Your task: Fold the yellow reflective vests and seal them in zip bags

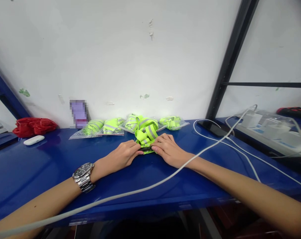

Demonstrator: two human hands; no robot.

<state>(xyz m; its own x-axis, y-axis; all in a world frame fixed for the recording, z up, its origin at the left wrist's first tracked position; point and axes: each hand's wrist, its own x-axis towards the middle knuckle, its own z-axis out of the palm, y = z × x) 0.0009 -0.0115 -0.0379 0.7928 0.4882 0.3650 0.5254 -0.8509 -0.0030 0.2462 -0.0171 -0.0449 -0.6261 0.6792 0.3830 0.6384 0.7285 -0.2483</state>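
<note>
the left hand (125, 154) has its fingers curled in, tips pinched on the lower left edge of the neon reflective strap bundle (147, 133). the right hand (169, 150) lays its fingers nearly flat, tips on the bundle's right edge; its thumb is hidden, so a grip cannot be told. the bundle sits on the blue table (41, 166) between both hands. a wristwatch (83, 176) is on the left wrist, a white cable (215, 146) crosses the right forearm, and bagged bundles (108, 127) lie behind by the wall.
</note>
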